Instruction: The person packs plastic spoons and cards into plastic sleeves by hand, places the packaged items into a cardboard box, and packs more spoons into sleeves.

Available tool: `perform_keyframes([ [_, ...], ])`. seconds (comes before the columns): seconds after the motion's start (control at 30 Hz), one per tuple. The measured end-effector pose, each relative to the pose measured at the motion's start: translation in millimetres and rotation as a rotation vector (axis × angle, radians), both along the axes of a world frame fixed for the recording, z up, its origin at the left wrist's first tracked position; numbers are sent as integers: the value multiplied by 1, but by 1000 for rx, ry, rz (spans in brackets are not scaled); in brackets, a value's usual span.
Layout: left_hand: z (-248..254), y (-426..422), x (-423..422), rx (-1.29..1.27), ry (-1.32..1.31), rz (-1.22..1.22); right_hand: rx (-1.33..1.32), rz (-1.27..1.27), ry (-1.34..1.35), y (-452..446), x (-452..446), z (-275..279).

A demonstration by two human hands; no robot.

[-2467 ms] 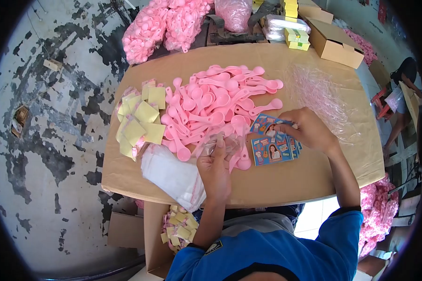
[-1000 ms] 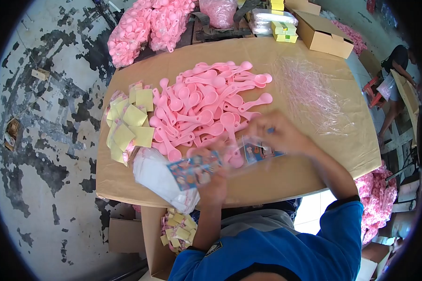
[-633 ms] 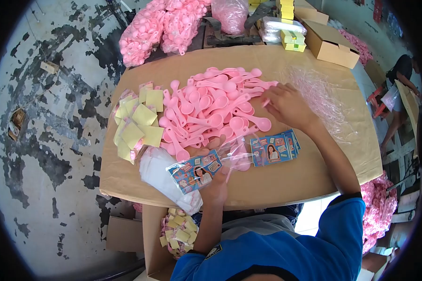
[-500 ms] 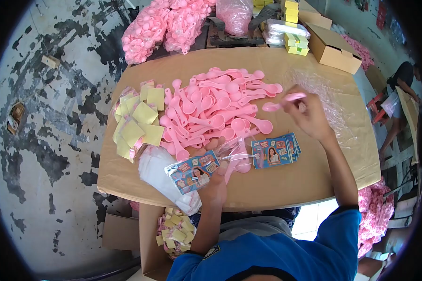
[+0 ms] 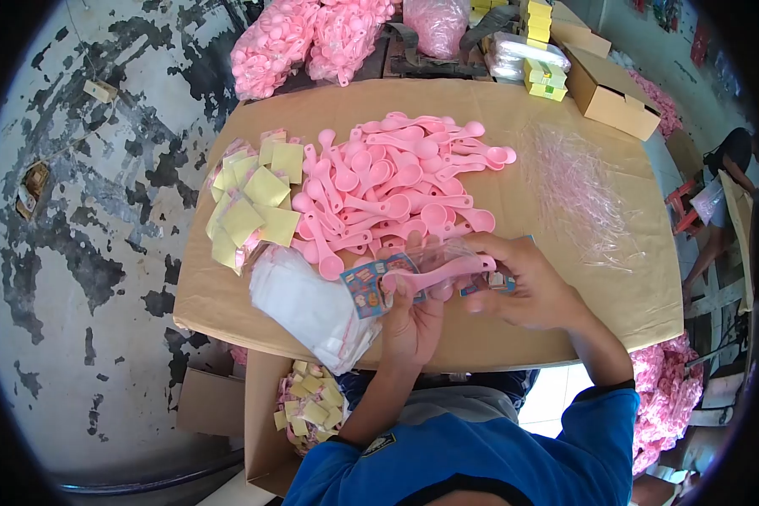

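My left hand [image 5: 413, 329] pinches a clear bag with a blue printed card [image 5: 369, 289] in it, over the table's front part. A pink spoon [image 5: 447, 271] lies across the bag, its right end in the fingers of my right hand [image 5: 523, 282]. Partly hidden under my right hand are more blue cards [image 5: 504, 282]. Beyond both hands spreads a heap of pink spoons [image 5: 388, 181]. White plastic bags [image 5: 308, 308] lie left of my left hand, with packets backed by yellow cards [image 5: 243, 221] behind them.
Thin clear strips [image 5: 582, 194] lie on the table's right side. Along the back are bagged pink spoons [image 5: 346, 38], yellow boxes [image 5: 545, 78] and a cardboard box [image 5: 611, 97]. An open carton [image 5: 266, 422] of packets stands below the front edge. Another person [image 5: 721, 181] is at far right.
My right hand has come back from the right side of the spoon heap with a pink spoon, down to the bag. My left hand has shifted right with the bag and card.
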State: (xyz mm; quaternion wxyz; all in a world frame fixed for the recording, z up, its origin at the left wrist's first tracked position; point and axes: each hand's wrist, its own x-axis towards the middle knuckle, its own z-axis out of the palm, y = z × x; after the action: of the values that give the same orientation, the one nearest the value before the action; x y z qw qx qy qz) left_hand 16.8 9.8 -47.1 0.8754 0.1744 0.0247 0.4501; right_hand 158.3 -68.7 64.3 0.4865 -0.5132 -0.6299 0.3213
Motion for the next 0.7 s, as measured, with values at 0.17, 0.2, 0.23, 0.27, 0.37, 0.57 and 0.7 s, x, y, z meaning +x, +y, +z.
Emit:
perform_keyframes([
  [0.17, 12, -10, 1, 140, -63, -72, 282, -281, -110, -18, 10, 13],
  [0.2, 18, -9, 1, 147, -74, -59, 418, -375, -141, -28, 16, 26],
  [0.23, 19, -5, -2, 199, -25, 0, 555, -470, -172, -40, 23, 37],
  [0.27, 20, 1, -6, 251, 26, 56, 646, -565, -179, -55, 34, 46],
  [0.37, 31, 11, -20, 437, 191, 242, 819, -785, -250, -66, 47, 59],
  [0.57, 51, 3, -23, 1155, 555, 326, 529, -637, -599, -29, 40, 46],
  [0.7, 69, -23, 6, 1552, 976, 452, 306, -451, -337, -30, 12, 38],
])
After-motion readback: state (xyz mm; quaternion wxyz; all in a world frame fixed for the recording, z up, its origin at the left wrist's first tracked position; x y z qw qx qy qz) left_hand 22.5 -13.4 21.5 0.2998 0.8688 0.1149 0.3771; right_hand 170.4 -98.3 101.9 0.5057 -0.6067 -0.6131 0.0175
